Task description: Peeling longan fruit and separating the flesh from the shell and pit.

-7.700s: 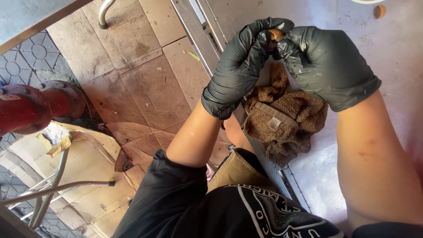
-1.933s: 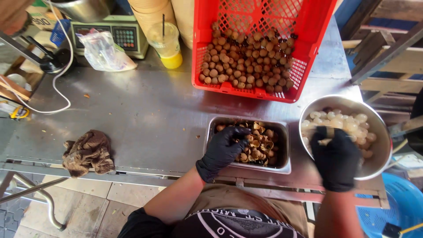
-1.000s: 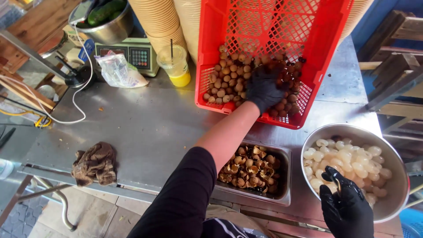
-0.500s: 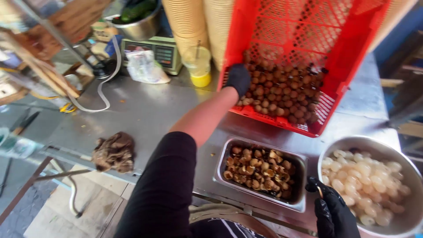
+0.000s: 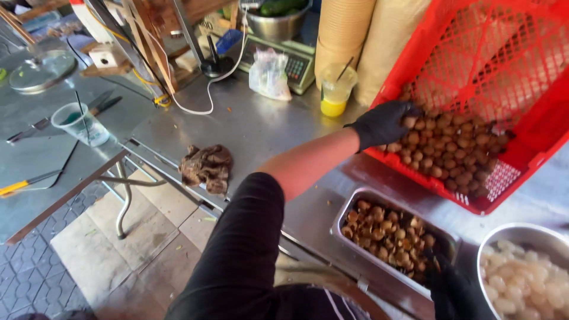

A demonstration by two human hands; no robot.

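Note:
A red plastic crate tilts on the steel counter with a heap of small brown round fruits inside. My left hand, in a black glove, reaches into the crate's left side, its fingers curled over fruits at the edge of the heap. My right hand, also gloved in black, is only partly visible at the bottom edge, between a steel tray of brown fruit pieces and a steel bowl of peeled white fruit. What it holds is hidden.
A brown rag lies near the counter's front edge. A cup of yellow drink, a plastic bag, a scale and stacked paper cups stand at the back. A second table at left holds a plastic cup.
My left hand went from the steel tray up into the crate, then across to the left edge of the heap. My right hand left the bowl and sank to the bottom edge.

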